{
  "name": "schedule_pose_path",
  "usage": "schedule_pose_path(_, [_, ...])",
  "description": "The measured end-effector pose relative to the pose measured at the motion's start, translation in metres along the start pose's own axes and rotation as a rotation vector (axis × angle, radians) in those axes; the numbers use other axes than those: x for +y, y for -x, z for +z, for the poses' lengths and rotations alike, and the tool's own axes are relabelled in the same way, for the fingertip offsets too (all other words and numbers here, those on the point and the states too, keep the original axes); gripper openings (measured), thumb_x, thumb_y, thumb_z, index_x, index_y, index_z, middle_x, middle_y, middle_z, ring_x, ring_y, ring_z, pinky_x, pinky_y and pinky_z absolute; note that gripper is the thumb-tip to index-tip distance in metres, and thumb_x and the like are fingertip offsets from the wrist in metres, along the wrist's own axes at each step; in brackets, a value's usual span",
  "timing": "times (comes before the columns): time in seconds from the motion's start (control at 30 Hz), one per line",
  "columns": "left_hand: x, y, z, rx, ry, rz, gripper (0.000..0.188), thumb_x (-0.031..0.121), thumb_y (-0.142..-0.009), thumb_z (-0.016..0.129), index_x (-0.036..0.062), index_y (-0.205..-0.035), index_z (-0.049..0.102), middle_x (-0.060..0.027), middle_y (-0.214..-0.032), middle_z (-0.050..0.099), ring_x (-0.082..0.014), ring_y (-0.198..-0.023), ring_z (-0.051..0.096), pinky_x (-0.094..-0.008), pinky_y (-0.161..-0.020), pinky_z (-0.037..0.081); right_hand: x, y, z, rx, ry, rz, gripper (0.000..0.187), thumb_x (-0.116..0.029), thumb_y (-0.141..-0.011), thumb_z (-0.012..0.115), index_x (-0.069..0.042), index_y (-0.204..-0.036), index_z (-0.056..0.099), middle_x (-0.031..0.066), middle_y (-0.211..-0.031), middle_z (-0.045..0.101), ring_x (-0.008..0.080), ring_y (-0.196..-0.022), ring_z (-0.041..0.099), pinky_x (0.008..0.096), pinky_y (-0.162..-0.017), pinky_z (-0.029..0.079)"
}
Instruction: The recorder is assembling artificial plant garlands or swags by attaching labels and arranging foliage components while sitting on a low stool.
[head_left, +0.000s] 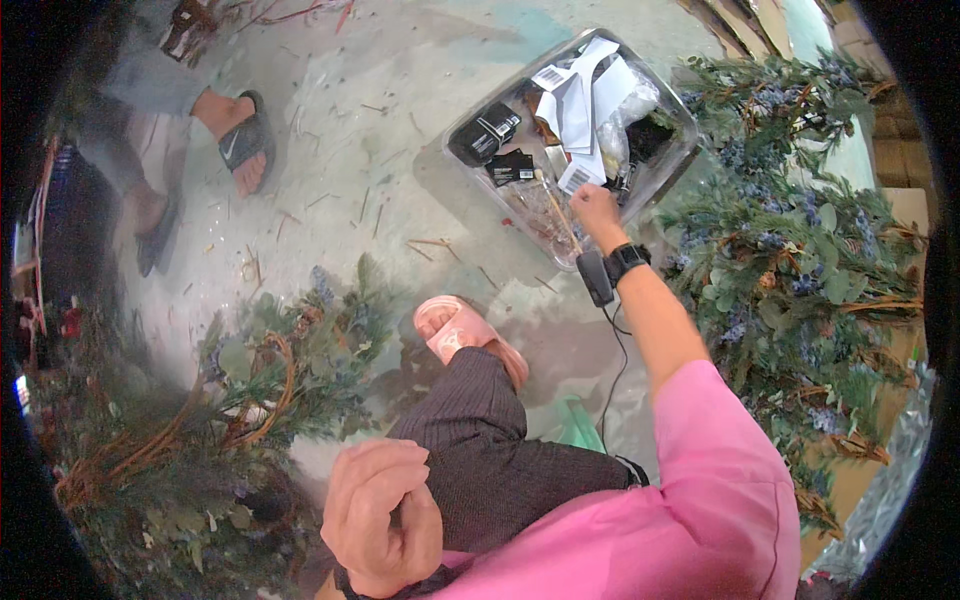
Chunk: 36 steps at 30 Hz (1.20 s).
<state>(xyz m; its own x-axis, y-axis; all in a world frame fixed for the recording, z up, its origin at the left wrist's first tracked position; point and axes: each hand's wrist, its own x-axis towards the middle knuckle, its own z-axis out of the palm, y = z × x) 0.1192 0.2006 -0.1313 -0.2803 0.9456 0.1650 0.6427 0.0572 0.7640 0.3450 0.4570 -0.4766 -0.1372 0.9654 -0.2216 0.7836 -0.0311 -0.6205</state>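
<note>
My right hand [597,212] reaches over the near side of a clear plastic bin [668,180], its fingers closed beside a white printed label [577,178]. Whatever those fingers pinch, if anything, is hidden. Inside the bin lie loose white paper strips [573,115], black printed cards [512,168], a dark package [485,132] and crumpled clear plastic [632,105]. A black strapped device [598,278] with a cable sits at my right wrist. Close to my lap, my left hand [385,515] is raised with its fingers curled in, and nothing shows in them.
Bundles of greenery with blue berries and brown twig rings stand on the right [745,250] and lower left [270,380]. Twig scraps [435,243] litter the concrete floor. Another person's sandalled foot [240,145] is at the upper left. Green plastic [578,425] lies by my leg.
</note>
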Motion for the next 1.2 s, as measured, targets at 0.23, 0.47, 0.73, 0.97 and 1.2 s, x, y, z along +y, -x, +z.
schedule_pose_path(0.23, [0.005,0.001,-0.011,0.051,-0.045,-0.081,0.018,-0.009,-0.063,0.044,-0.0021,-0.076,0.053,-0.0162,-0.074,0.059,-0.0273,-0.067,0.058,-0.0346,-0.064,0.046,0.017,0.036,0.042,-0.089,0.144,-0.132,0.016,-0.018,-0.069,0.053,-0.006,-0.071,0.063,0.0179,-0.070,0.060,0.0358,-0.069,0.059,0.0408,-0.062,0.047])
schedule_pose_path(0.47, [0.004,-0.004,0.004,-0.022,0.009,-0.027,0.016,-0.010,-0.065,0.045,-0.0024,-0.077,0.053,-0.0160,-0.074,0.059,-0.0272,-0.067,0.058,-0.0347,-0.065,0.046,0.029,0.067,0.038,-0.098,0.359,-0.007,0.015,-0.017,-0.070,0.052,-0.007,-0.072,0.063,0.0171,-0.069,0.060,0.0352,-0.066,0.059,0.0422,-0.062,0.047])
schedule_pose_path(0.73, [0.009,0.000,0.000,0.014,-0.008,-0.016,0.015,-0.010,-0.066,0.046,-0.0027,-0.077,0.053,-0.0160,-0.074,0.060,-0.0273,-0.067,0.058,-0.0342,-0.065,0.046,0.001,0.058,-0.016,-0.312,-0.344,0.237,0.013,-0.013,-0.073,0.056,-0.002,-0.071,0.062,0.0102,-0.067,0.063,0.0174,-0.052,0.058,0.0309,-0.047,0.045])
schedule_pose_path(0.97, [0.008,0.002,-0.002,-0.018,0.000,-0.022,0.015,-0.009,-0.066,0.046,-0.0020,-0.077,0.053,-0.0157,-0.074,0.060,-0.0269,-0.067,0.059,-0.0332,-0.064,0.046,0.005,0.061,-0.043,-0.308,-1.010,0.444,0.010,-0.014,-0.078,0.056,-0.005,-0.074,0.055,0.0077,-0.065,0.060,0.0119,-0.048,0.048,0.0254,-0.042,0.038])
schedule_pose_path(1.2, [0.003,0.004,-0.003,-0.022,0.083,-0.002,0.014,-0.008,-0.067,0.047,-0.0017,-0.078,0.053,-0.0157,-0.075,0.060,-0.0273,-0.068,0.060,-0.0341,-0.065,0.047,0.007,0.069,-0.062,-0.248,-1.226,0.292,0.010,-0.014,-0.077,0.054,-0.005,-0.074,0.053,0.0067,-0.065,0.054,0.0146,-0.052,0.047,0.0281,-0.049,0.039])
